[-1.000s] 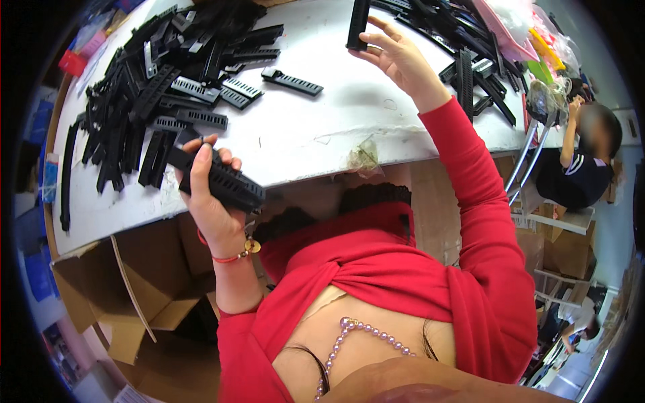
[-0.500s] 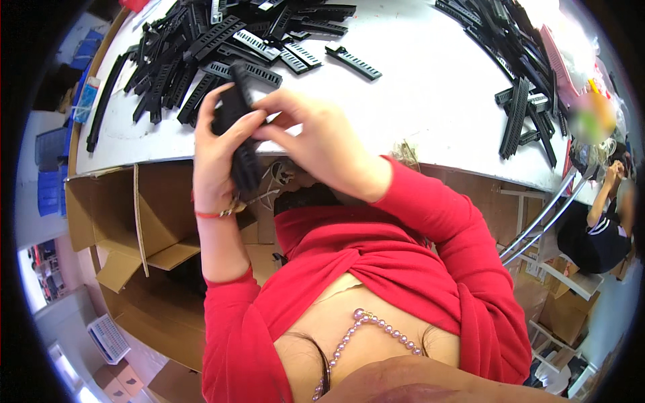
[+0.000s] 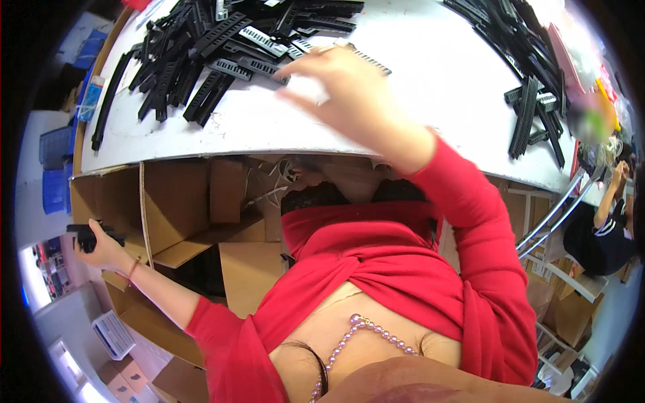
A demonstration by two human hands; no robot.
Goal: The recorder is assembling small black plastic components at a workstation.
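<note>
My left hand (image 3: 105,251) is stretched far out to the left, past the open cardboard box (image 3: 181,201). Its fingers are closed around a dark piece, a black slotted plastic strip (image 3: 83,235) seen nearly end-on. Over the white table (image 3: 430,101), my right hand (image 3: 356,91) reaches forward with fingers apart, slightly smeared by motion, and nothing shows in it. Its fingertips are near the heap of black slotted plastic strips (image 3: 218,33). One strip behind that hand is partly hidden by it.
A second heap of black strips (image 3: 523,117) lies at the table's right side, beside a pink basket (image 3: 563,57). One long strip (image 3: 111,101) lies along the left edge. Several cartons and a metal-legged stool stand lower down. Another person (image 3: 598,228) sits at the far right.
My hands have parted. The left carried the black strip from in front of me out to the left, while the right let go of it and moved forward over the table.
</note>
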